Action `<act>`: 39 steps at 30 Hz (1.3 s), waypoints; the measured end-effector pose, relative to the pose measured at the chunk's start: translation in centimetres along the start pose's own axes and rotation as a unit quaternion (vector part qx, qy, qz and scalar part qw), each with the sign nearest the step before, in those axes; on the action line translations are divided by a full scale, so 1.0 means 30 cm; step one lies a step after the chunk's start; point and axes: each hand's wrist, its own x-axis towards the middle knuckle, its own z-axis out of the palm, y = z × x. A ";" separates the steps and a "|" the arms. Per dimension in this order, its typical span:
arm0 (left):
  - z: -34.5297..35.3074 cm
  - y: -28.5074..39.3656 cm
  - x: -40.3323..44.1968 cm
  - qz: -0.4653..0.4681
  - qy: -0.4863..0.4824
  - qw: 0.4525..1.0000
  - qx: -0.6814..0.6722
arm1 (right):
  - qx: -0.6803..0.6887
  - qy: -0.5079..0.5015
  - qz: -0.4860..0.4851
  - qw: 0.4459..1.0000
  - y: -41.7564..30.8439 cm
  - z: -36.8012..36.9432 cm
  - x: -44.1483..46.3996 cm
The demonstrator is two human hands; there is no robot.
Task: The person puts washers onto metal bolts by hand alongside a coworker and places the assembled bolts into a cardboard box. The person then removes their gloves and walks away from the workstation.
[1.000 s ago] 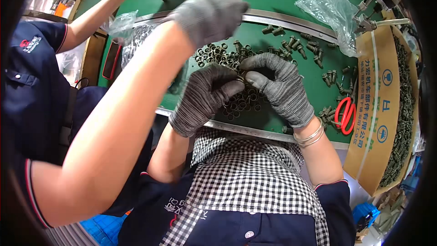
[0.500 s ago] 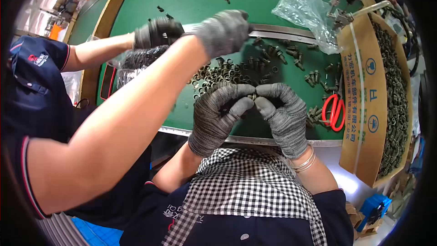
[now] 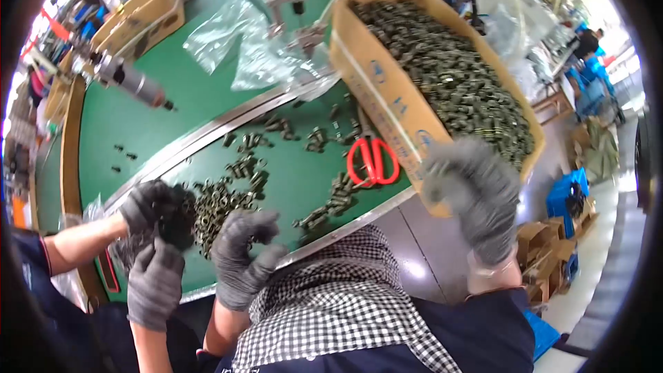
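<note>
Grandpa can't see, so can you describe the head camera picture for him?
A person's blurred, gloved right hand is by a cardboard box full of metal parts. The left hand is beside metal rings on a green table with red-handled scissors. A co-worker's gloved hands are farther left.

right hand (image 3: 476,197): blurred, grip unclear | apron (image 3: 331,311): cut off below

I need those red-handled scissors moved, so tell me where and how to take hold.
Grip the scissors by the red loops, coming down from the near edge of the table. The loops face that edge and look easiest to grasp, while the blades point away; the carton crowds the right side and metal parts the left.
</note>
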 end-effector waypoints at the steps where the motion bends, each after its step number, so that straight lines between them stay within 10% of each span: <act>1: -0.010 -0.018 -0.004 -0.011 0.002 1.000 0.019 | -0.042 0.054 0.006 0.998 0.034 -0.051 0.028; 13: -0.148 -0.153 -0.077 0.033 0.192 0.899 0.391 | -0.403 -0.050 -0.080 0.910 0.336 -0.291 0.291; 19: -0.229 -0.176 -0.145 -0.059 0.199 0.866 0.455 | -0.181 0.067 -0.064 0.979 0.099 -0.118 0.037; 23: -0.194 -0.185 -0.149 -0.057 0.198 0.881 0.427 | -0.072 -0.150 -0.066 0.984 -0.052 0.207 -0.023; 24: -0.195 -0.187 -0.149 -0.039 0.195 0.880 0.432 | -0.003 -0.152 0.037 0.988 -0.032 0.303 -0.053; 39: -0.210 -0.226 -0.166 0.007 0.164 0.880 0.446 | 0.028 -0.248 -0.077 0.965 0.053 0.628 -0.054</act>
